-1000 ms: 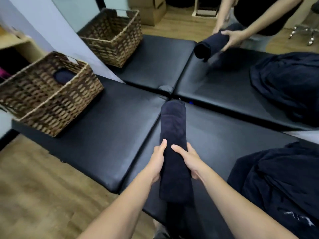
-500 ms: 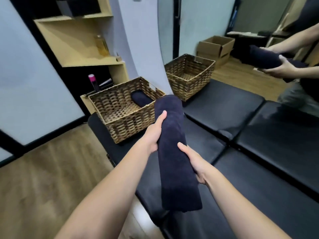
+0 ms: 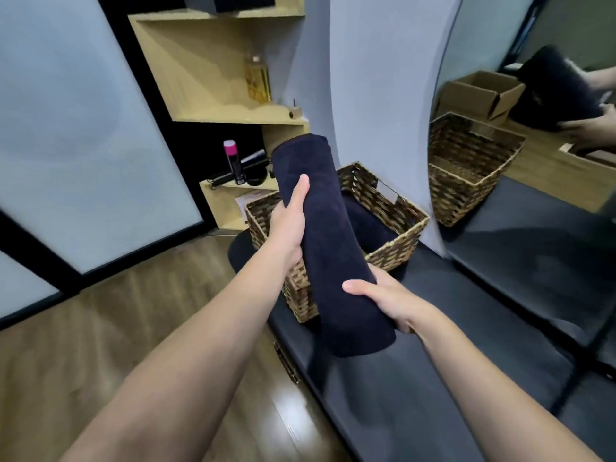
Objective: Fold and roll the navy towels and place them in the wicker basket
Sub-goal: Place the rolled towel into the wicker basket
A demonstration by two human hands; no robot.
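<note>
A rolled navy towel (image 3: 330, 238) is held in the air over the near side of the wicker basket (image 3: 393, 215), slanting from upper left to lower right. My left hand (image 3: 288, 225) grips its upper part from the left. My right hand (image 3: 388, 300) cups its lower end from the right. Inside the basket lies another rolled navy towel (image 3: 368, 225), partly hidden behind the one I hold. The basket stands on the end of the black padded table (image 3: 450, 328).
A second wicker basket (image 3: 466, 168) stands farther back on the other black table. Another person's hands (image 3: 593, 125) hold a dark rolled towel at the upper right. A wooden shelf (image 3: 216, 105) with bottles is behind the basket. Wood floor lies to the left.
I lifted the rolled towel off the table and carried it left and forward until it hangs over the basket. My view turned left toward the basket and shelf.
</note>
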